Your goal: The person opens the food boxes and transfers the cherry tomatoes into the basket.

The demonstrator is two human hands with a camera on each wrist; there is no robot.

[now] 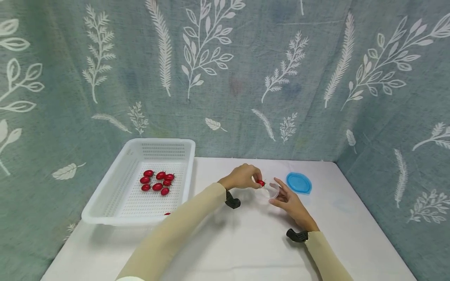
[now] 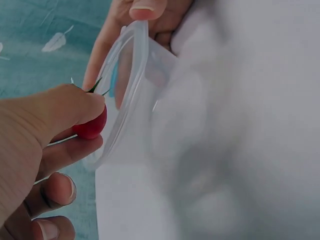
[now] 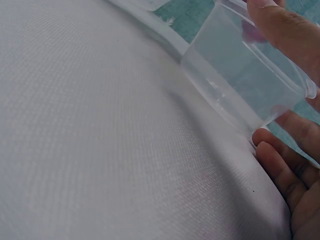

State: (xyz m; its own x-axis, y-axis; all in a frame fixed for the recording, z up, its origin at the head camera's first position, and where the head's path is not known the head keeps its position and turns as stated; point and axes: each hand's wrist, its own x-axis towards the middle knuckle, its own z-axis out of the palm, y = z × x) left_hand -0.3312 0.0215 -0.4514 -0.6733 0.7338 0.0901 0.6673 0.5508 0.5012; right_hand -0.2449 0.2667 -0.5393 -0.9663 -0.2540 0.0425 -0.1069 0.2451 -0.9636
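A small red cherry tomato (image 1: pixel 261 182) with a green stem is pinched between the thumb and fingers of my left hand (image 1: pixel 244 176). In the left wrist view, that tomato (image 2: pixel 91 125) is at the mouth of a clear plastic cup (image 2: pixel 145 80). My right hand (image 1: pixel 291 203) grips the cup by its side, thumb near the rim. Seen from the right wrist, the cup (image 3: pixel 235 75) has its base at or close to the white table, and the tomato shows as a red blur through its wall. Part of the right palm is out of frame there.
A white plastic basket (image 1: pixel 191 168) stands at the left with several cherry tomatoes (image 1: pixel 157 186) in it; the left forearm crosses near its front corner. Right of the cup, a blue lid (image 1: pixel 299 182) lies on the white table (image 1: pixel 260 242). A green leaf-patterned curtain (image 1: pixel 239 97) rises behind the table.
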